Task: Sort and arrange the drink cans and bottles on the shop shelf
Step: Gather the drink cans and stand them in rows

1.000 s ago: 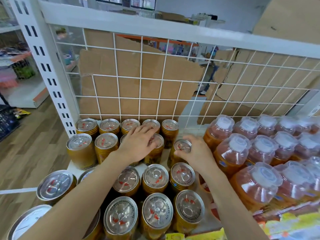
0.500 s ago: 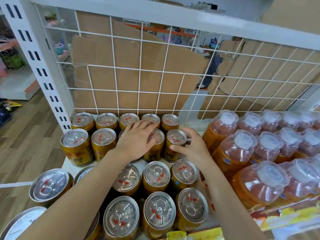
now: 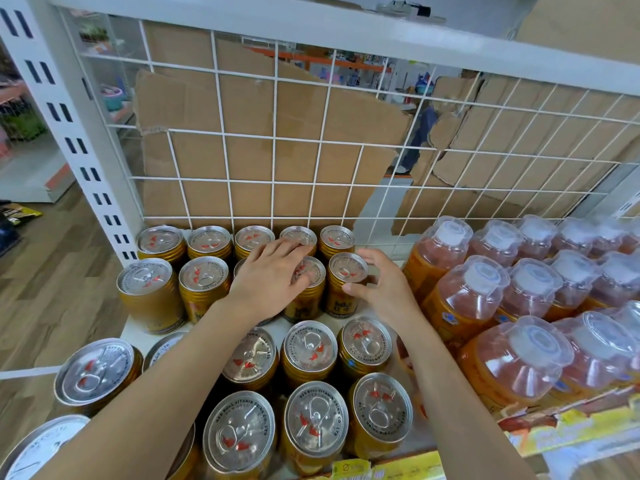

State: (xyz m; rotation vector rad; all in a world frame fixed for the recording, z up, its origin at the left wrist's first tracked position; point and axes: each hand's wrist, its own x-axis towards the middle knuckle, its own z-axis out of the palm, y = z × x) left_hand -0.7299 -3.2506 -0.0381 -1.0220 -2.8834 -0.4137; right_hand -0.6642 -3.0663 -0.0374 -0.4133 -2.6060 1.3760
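Gold drink cans with silver pull-tab lids stand in rows on the left part of the white shelf (image 3: 133,327). My left hand (image 3: 273,275) lies flat, fingers spread, on the can tops of the second row, covering one can (image 3: 306,296) and touching a back-row can (image 3: 300,235). My right hand (image 3: 379,285) cups the rightmost second-row can (image 3: 347,271), thumb on its front and fingers curled behind it. Orange-labelled bottles (image 3: 464,299) with clear domed caps fill the right part of the shelf.
A white wire grid (image 3: 273,161) backed by cardboard closes the shelf's rear. A white slotted upright (image 3: 79,150) stands at the left, with wooden floor beyond it. Yellow price strips (image 3: 381,469) run along the front edge. A narrow gap separates cans and bottles.
My right hand has pushed its can back and upright into the second row beside the others. My left hand stayed on the can tops. The camera view has shifted slightly.
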